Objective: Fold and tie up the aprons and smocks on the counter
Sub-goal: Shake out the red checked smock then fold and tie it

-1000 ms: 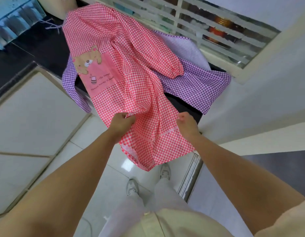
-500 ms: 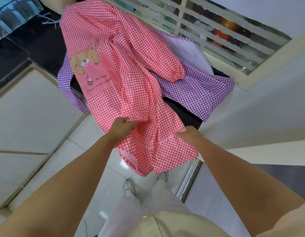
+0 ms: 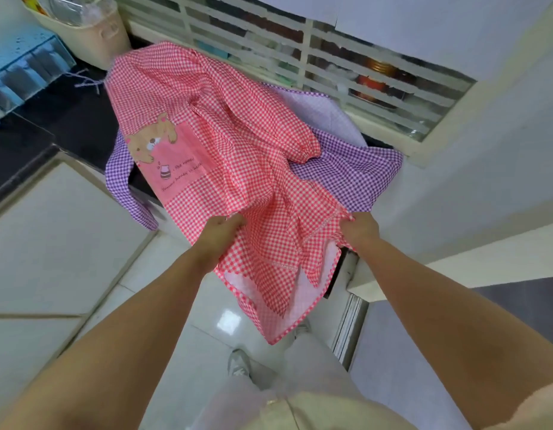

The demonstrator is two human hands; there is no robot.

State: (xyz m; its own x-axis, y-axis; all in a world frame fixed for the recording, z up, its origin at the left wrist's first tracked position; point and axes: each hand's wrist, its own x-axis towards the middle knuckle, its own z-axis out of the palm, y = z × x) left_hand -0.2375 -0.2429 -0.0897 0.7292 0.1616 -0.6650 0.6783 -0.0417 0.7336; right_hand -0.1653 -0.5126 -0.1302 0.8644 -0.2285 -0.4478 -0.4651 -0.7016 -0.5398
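A red-and-white gingham smock with a pink bear-print pocket panel (image 3: 207,144) lies spread over the dark tabletop (image 3: 67,119), its lower part spilling past the near edge and hanging toward the glossy white tiled floor (image 3: 163,305). The left hand (image 3: 221,229) is closed in a fist on the cloth just below the pocket panel — its fingers (image 3: 230,221) curl under a bunched fold, so the fabric sits inside the grip and drapes away below the wrist. The right hand (image 3: 360,228) grips the smock's opposite side at a stitched hem line; its fingers (image 3: 346,225) are pressed together around a gathered pinch of gingham, the knuckles turned toward the camera. Between the two hands the cloth sags in loose vertical folds, and the pale inner lining shows at the hanging bottom corner. Beneath the red garment lies a purple-and-white gingham smock (image 3: 355,175), its cloth showing past the red one on the right and one sleeve trailing off the tabletop's left side. A thin purple gingham tie string (image 3: 86,80) rests on the dark surface near the collar, beside a beige plastic basket (image 3: 86,26) at the back.
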